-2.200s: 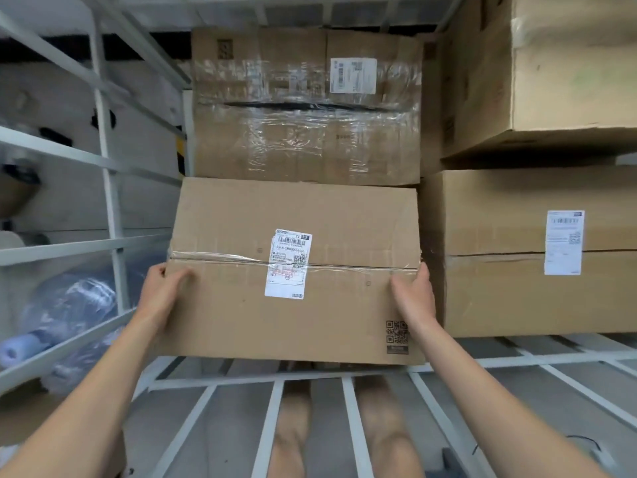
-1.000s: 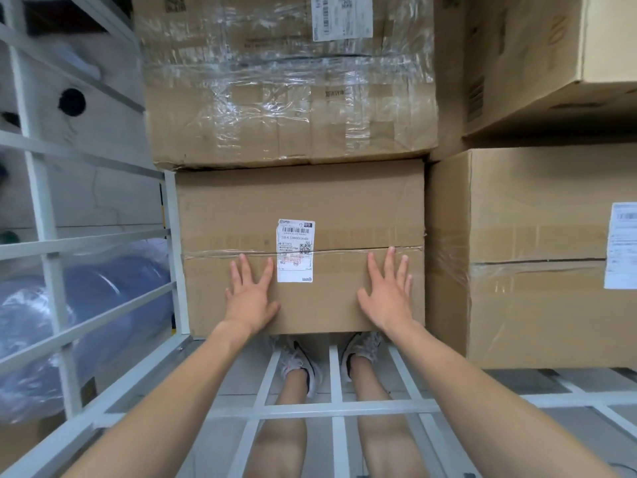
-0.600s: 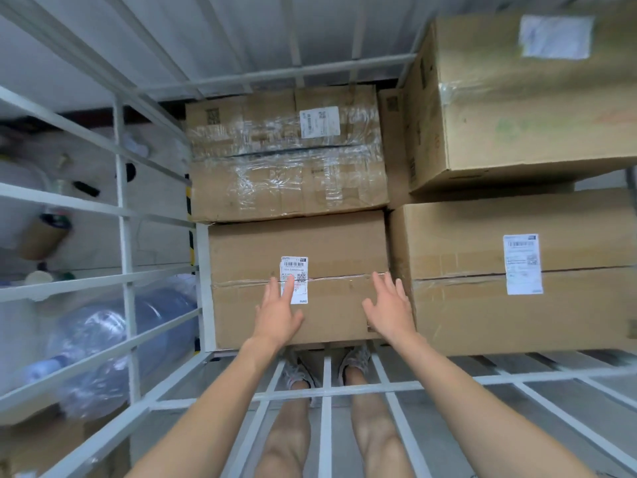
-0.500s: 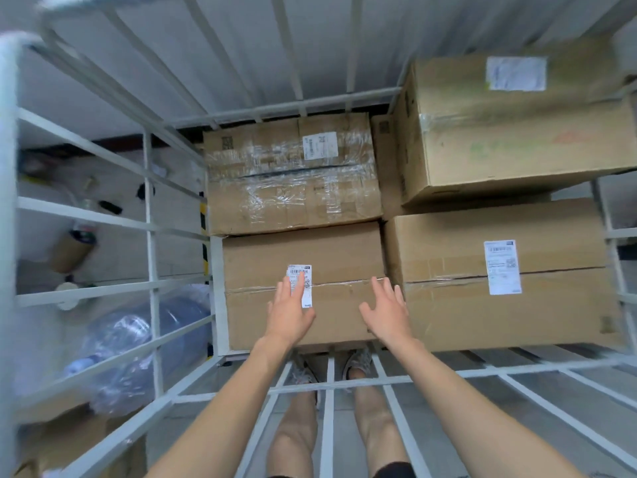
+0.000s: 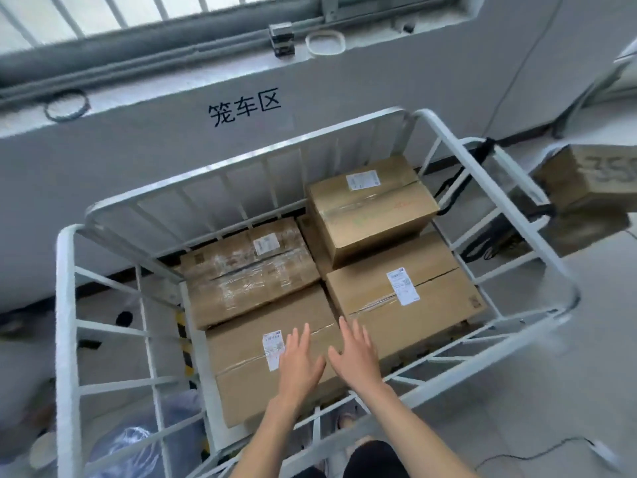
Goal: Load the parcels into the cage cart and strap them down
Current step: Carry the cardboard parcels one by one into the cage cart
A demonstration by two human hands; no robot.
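I begin at the left. The cage cart (image 5: 65, 305) stands against the wall. Its near left corner is filled by the near-left parcel (image 5: 241, 381), which lies flat in the cart with its taped seam up. Its long axis runs across my view, from the left wall of the cart toward the middle. Behind it sits the wrapped parcel (image 5: 248, 274), touching it.

My left hand (image 5: 299, 369) is over the right half of the near-left parcel, just beside its label. Its fingers (image 5: 297, 341) are straight and spread and hold nothing. I cannot tell if the palm touches the cardboard or is just above it. My right hand (image 5: 355, 360) is close beside it, also flat and empty, over the edge where this parcel meets the near-right parcel (image 5: 406, 305). The upper parcel (image 5: 372, 208) is stacked at the far right.

So the near-left parcel lies straight ahead of and under both hands, and both are equally near to it. I judge that this parcel is placed and that the coming move goes away from it, to the right. There the outside box (image 5: 586, 177) waits beyond the right rail, nearer to my right hand. A black band (image 5: 482, 153) hangs at the far right corner; whether it is the strap I cannot tell. No strap lies over the parcels yet.
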